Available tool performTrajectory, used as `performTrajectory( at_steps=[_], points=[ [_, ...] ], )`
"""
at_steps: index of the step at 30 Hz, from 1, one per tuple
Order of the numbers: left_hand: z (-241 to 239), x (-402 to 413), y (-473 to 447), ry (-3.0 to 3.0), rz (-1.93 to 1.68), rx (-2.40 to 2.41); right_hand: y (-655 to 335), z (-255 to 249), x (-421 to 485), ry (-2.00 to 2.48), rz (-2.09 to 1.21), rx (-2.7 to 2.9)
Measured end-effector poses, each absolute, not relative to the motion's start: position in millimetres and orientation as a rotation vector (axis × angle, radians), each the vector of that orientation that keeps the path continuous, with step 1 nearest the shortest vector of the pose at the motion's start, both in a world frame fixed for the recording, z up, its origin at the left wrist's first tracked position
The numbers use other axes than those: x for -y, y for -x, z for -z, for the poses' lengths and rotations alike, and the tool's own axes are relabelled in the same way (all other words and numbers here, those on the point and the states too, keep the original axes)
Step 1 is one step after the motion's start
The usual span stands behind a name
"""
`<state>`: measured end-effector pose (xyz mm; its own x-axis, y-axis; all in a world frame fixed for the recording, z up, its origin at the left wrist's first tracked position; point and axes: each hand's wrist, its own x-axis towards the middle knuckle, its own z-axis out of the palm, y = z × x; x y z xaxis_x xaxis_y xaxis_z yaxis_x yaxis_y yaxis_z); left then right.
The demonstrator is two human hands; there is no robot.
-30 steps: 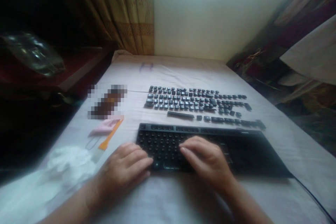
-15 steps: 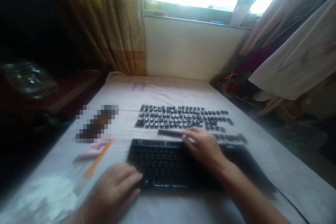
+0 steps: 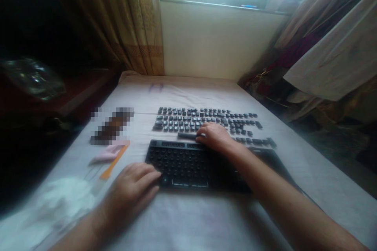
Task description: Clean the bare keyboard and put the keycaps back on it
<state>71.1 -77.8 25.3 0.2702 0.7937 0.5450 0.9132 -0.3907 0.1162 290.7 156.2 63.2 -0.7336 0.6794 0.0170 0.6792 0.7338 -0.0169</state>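
Observation:
A black keyboard (image 3: 179,164) with its keycaps off lies on the cloth-covered surface, its lower right part hidden behind my right forearm. My left hand (image 3: 132,188) rests at its lower left corner, fingers together and gripping the edge. Beyond the keyboard lies a long dark space bar (image 3: 187,136). My right hand (image 3: 214,136) reaches over the board, its fingers closed at the bar's right end, which they cover. Loose black keycaps (image 3: 176,123) stand in rows just past that hand, and more keycaps (image 3: 256,141) lie to its right.
Left of the keyboard are an orange strip-like tool (image 3: 113,164), a pink cloth (image 3: 108,152) and a pixelated dark object (image 3: 113,125). White crumpled material (image 3: 64,196) lies at the near left. A curtain (image 3: 138,27) and wall (image 3: 212,43) stand behind; cloth hangs at the right.
My right hand has moved forward and slightly left, further over the space bar. My left hand stays at the keyboard's corner. The camera view has tilted down a little.

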Motion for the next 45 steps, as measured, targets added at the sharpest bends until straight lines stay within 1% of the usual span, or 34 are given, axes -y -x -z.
performTrajectory(
  at_steps=[7,8,12,15,23,33,37,45],
  points=[
    [-30.8,79.3,-76.0,2.334,0.745,1.59,-310.6,-76.5,-120.9,1.179,-0.044,2.803],
    [-32.1,78.4,-78.0,2.333,0.751,1.582,-317.7,-75.5,-111.5,1.137,-0.072,2.803],
    [-37.2,70.6,-89.7,2.305,0.809,1.519,-344.6,-62.7,-74.7,0.693,-0.232,2.712],
    [-37.7,65.6,-97.7,2.299,0.85,1.519,-354.8,-54.0,-56.2,0.59,-0.263,2.704],
    [-32.3,68.7,-104.2,2.325,0.862,1.57,-350.9,-45.6,-42.1,0.489,-0.174,2.689],
    [-31.1,64.9,-105.3,2.382,0.938,1.67,-350.6,-49.2,-37.6,0.544,-0.066,2.63],
    [-31.9,64.8,-105.7,2.405,0.954,1.664,-355.9,-50.9,-40.0,0.558,-0.169,2.643],
    [-29.7,64.8,-105.6,2.424,0.963,1.708,-373.0,-53.4,-44.1,0.676,-0.53,2.622]
  ],
)
